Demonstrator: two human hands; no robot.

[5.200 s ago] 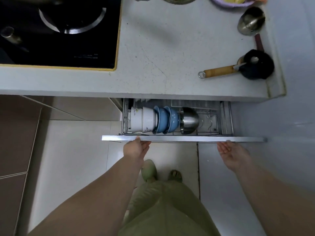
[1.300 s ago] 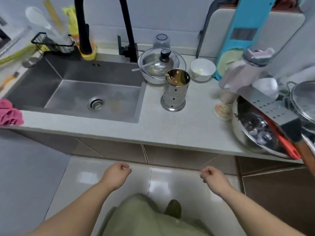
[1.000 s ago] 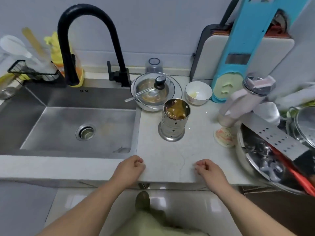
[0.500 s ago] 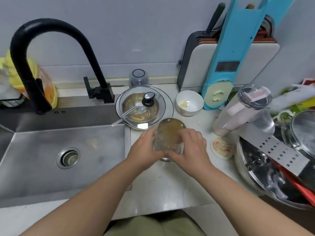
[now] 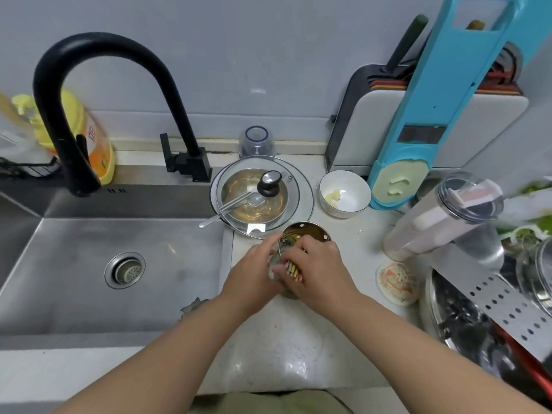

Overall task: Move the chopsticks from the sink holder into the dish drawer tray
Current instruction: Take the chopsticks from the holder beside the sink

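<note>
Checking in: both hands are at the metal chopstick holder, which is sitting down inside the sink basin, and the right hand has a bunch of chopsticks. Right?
Not quite. The head view shows the chopstick holder standing on the countertop to the right of the sink basin, not in it. The rest holds: the left hand steadies the holder and the right hand grips a bunch of chopsticks.

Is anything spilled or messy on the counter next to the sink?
Nothing looks spilled. One odd thing: a spoon handle sticks out from under the glass lid over the sink edge, so the lid can't sit flat. The white bowl holds only a few pale scraps.
</note>
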